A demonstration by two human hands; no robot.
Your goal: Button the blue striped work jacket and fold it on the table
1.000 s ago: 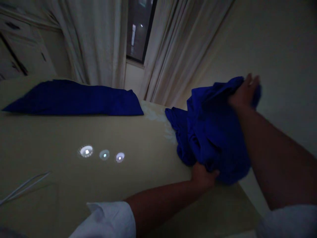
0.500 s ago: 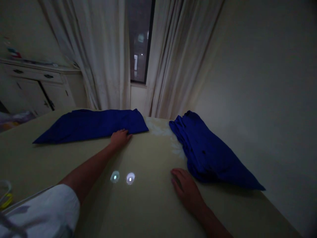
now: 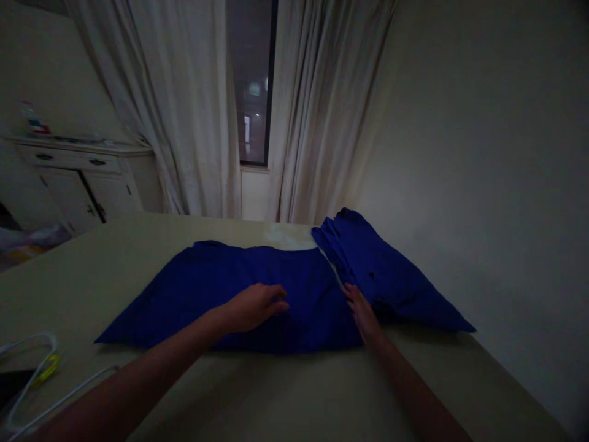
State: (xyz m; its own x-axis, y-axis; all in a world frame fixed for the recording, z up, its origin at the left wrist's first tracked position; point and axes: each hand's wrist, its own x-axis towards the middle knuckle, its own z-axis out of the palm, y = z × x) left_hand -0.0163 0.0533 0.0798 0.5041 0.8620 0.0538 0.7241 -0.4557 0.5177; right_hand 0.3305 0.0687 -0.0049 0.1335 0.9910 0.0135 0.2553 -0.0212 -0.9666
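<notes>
A long blue pillow (image 3: pixel 202 294) lies flat on the beige bed (image 3: pixel 285 399) in front of me. My left hand (image 3: pixel 257 304) rests on top of it, fingers curled loosely against the cloth. My right hand (image 3: pixel 363 313) lies with fingers stretched out at the pillow's right end, in the gap beside a second blue pillow (image 3: pixel 391 276) that stretches along the bed's right edge near the wall.
White curtains (image 3: pixel 193 104) frame a dark window (image 3: pixel 251 80) behind the bed. A white cabinet (image 3: pixel 78 178) stands at the back left. White and yellow cables (image 3: pixel 32 368) lie on the bed at the near left. A plain wall (image 3: pixel 483 153) runs along the right.
The left blue pillow has come from the head of the bed toward me, and both hands now sit on it. The right pillow has stayed where it was put down.
</notes>
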